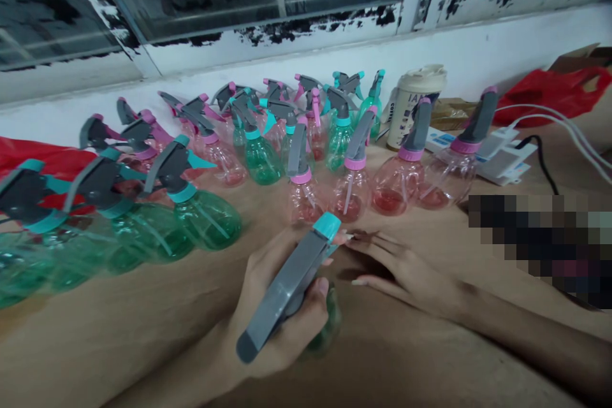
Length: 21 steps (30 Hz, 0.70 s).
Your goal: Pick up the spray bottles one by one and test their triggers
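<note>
My left hand [275,306] is wrapped round the neck of a green spray bottle [329,325], its grey head and teal nozzle pointing up and away to the right. The body of that bottle is mostly hidden beneath the hand and head. My right hand [401,268] rests over the table just right of the nozzle, fingers stretched out and holding nothing. Ahead of both hands stands a row of pink spray bottles [351,194] with grey heads, some liquid inside them. To the left is a row of green spray bottles [208,220] with teal collars.
More pink and green spray bottles crowd toward the white wall [478,44]. A paper coffee cup [406,115] stands behind the pink row. At the right lie a power strip with white cables [507,156] and a red plastic bag [549,95]. Another red bag [43,156] lies far left.
</note>
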Each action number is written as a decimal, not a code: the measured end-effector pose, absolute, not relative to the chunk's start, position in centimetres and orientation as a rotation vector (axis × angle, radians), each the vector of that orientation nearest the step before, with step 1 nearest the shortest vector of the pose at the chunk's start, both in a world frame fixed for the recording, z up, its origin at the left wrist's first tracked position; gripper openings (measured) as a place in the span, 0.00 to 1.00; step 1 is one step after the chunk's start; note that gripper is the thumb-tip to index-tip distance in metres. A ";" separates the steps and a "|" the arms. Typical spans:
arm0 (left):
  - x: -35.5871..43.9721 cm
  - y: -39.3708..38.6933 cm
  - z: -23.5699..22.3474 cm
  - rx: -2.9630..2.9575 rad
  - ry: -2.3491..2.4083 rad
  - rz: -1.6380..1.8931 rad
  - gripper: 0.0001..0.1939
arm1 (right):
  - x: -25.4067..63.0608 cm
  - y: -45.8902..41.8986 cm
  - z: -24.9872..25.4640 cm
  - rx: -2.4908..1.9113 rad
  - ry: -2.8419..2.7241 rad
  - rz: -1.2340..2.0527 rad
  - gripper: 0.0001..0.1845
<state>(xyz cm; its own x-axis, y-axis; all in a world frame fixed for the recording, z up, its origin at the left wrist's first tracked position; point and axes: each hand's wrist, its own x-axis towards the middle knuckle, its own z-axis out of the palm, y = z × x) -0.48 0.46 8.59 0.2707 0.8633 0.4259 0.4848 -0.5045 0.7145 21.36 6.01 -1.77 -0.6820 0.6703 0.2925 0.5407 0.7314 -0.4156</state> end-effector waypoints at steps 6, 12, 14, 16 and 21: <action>-0.5 0.4 8.7 2.111 1.195 1.118 0.11 | 21.3 6.2 -1.7 -0.806 -2.583 0.314 0.20; -0.5 0.5 8.4 2.125 1.215 1.154 0.13 | 21.2 6.3 -2.0 -0.806 -2.569 0.307 0.21; -0.5 0.5 8.3 2.142 1.208 1.158 0.12 | 21.2 6.2 -2.0 -0.791 -2.577 0.316 0.20; -0.5 0.5 8.4 2.151 1.214 1.147 0.10 | 21.2 6.2 -2.0 -0.794 -2.566 0.324 0.20; -0.6 0.4 8.6 2.159 1.218 1.123 0.13 | 21.3 6.2 -2.0 -0.836 -2.545 0.349 0.22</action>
